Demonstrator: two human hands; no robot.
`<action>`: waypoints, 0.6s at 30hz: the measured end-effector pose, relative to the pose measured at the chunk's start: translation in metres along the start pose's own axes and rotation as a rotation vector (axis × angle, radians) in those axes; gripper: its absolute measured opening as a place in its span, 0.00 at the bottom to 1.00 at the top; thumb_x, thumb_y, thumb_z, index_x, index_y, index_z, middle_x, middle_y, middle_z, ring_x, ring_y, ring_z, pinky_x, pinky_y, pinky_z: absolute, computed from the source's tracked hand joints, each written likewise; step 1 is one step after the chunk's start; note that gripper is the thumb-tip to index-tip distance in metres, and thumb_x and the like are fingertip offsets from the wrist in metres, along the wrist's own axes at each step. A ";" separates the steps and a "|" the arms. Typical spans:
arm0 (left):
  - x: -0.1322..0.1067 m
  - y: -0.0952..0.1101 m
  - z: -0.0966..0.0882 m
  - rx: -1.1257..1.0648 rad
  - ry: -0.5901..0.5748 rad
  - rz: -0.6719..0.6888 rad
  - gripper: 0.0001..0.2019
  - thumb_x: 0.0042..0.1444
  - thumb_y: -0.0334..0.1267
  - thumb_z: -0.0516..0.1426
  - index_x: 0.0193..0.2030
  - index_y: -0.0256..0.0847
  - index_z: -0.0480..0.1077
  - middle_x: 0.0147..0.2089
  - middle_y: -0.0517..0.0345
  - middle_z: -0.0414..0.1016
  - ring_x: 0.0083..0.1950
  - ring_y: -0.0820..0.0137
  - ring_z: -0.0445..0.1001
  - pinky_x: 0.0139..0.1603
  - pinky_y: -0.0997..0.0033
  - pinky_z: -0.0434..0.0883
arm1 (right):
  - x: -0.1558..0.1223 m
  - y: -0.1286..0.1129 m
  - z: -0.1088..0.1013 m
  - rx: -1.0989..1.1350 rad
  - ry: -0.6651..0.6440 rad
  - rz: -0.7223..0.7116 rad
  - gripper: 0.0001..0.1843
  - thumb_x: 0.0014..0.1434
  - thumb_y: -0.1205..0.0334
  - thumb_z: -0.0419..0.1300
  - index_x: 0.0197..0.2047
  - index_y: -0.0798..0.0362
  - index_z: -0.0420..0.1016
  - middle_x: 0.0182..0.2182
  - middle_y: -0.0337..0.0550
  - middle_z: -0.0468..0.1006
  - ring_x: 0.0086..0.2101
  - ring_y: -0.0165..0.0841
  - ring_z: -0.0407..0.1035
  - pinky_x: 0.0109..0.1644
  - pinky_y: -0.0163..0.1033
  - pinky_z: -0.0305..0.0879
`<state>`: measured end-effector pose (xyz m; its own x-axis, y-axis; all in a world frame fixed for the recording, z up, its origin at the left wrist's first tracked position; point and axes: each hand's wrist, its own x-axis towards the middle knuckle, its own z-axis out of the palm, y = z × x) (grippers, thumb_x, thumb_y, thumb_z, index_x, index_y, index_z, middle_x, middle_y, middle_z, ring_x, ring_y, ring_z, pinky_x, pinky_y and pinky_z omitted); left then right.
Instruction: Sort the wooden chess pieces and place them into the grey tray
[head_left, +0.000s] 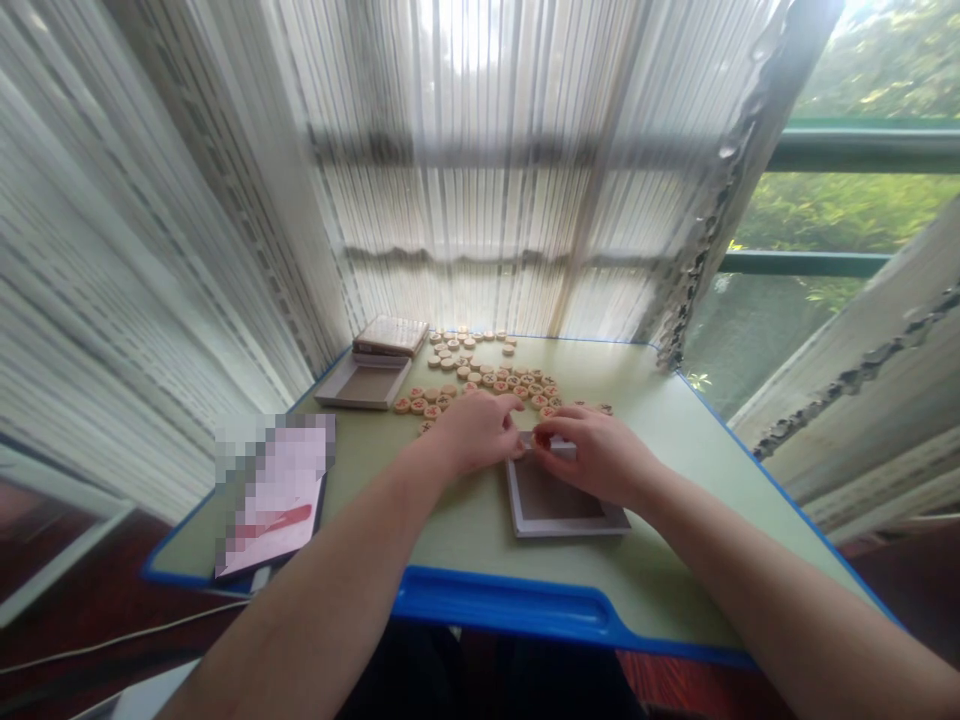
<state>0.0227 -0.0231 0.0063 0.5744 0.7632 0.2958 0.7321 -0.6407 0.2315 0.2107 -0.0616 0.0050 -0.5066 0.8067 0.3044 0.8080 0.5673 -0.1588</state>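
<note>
Many round wooden Chinese chess pieces (491, 380) with red or dark characters lie loosely spread over the green tabletop. In front of them is a shallow open box (566, 527) with a white rim and brown inside. Over its far edge my right hand (604, 452) is closed, its thumb and fingertips pinching a chess piece (539, 438). My left hand (476, 432) reaches to the box's far left corner, fingers curled. What its fingertips hold, if anything, is too small to make out. Both hands are close together, partly covering the pieces behind.
A second shallow box part (367, 384) lies at the back left, beside a flat, pale brown block (390, 335). A tablet (281, 500) with a cable rests at the left edge. The table's blue front rim (510, 603) is nearest me; string curtains (465, 200) hang behind.
</note>
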 end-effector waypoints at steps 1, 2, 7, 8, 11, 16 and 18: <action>0.000 -0.001 0.000 -0.022 -0.004 0.000 0.15 0.50 0.35 0.51 0.45 0.41 0.70 0.33 0.59 0.77 0.37 0.68 0.73 0.42 0.70 0.68 | 0.000 0.000 0.001 0.002 0.016 -0.010 0.11 0.54 0.58 0.54 0.40 0.49 0.73 0.38 0.43 0.75 0.38 0.34 0.68 0.40 0.36 0.61; 0.000 -0.001 0.001 -0.040 -0.011 0.004 0.15 0.50 0.35 0.50 0.44 0.42 0.71 0.34 0.59 0.77 0.37 0.69 0.73 0.41 0.71 0.68 | 0.000 0.000 0.001 0.005 0.033 -0.019 0.12 0.54 0.59 0.54 0.41 0.49 0.72 0.38 0.43 0.75 0.39 0.34 0.68 0.41 0.36 0.61; 0.001 -0.002 0.000 -0.103 -0.037 0.013 0.14 0.48 0.34 0.51 0.41 0.43 0.72 0.35 0.60 0.77 0.37 0.70 0.73 0.40 0.73 0.68 | 0.000 -0.004 0.000 0.038 0.043 -0.059 0.10 0.54 0.59 0.55 0.39 0.49 0.71 0.36 0.42 0.75 0.38 0.35 0.67 0.43 0.37 0.60; 0.001 -0.002 -0.001 -0.117 -0.037 0.006 0.15 0.48 0.34 0.51 0.41 0.43 0.73 0.34 0.60 0.77 0.37 0.70 0.73 0.41 0.73 0.68 | 0.000 -0.006 -0.001 0.041 0.035 -0.062 0.09 0.54 0.58 0.55 0.38 0.49 0.72 0.35 0.42 0.75 0.38 0.34 0.67 0.42 0.37 0.60; 0.002 -0.003 -0.003 -0.140 -0.029 0.002 0.14 0.48 0.34 0.50 0.40 0.42 0.73 0.34 0.61 0.77 0.36 0.71 0.73 0.41 0.74 0.68 | -0.001 -0.011 -0.001 0.036 0.033 -0.067 0.09 0.55 0.57 0.55 0.37 0.49 0.72 0.34 0.42 0.74 0.38 0.34 0.67 0.41 0.36 0.60; 0.002 -0.006 -0.004 -0.071 0.005 -0.018 0.12 0.46 0.35 0.51 0.35 0.42 0.74 0.30 0.61 0.76 0.33 0.70 0.73 0.39 0.72 0.67 | 0.001 -0.012 0.006 0.051 0.044 -0.073 0.11 0.57 0.55 0.53 0.38 0.49 0.73 0.35 0.43 0.75 0.37 0.33 0.67 0.41 0.36 0.60; 0.002 -0.007 -0.004 -0.033 -0.002 -0.013 0.11 0.46 0.35 0.52 0.34 0.42 0.74 0.28 0.61 0.76 0.33 0.70 0.72 0.39 0.71 0.67 | 0.003 -0.012 0.008 0.050 0.048 -0.081 0.11 0.58 0.55 0.53 0.38 0.49 0.73 0.36 0.43 0.75 0.38 0.33 0.67 0.42 0.36 0.60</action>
<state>0.0174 -0.0175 0.0094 0.5661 0.7714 0.2906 0.7266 -0.6335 0.2660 0.1968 -0.0647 -0.0001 -0.5537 0.7495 0.3629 0.7483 0.6390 -0.1780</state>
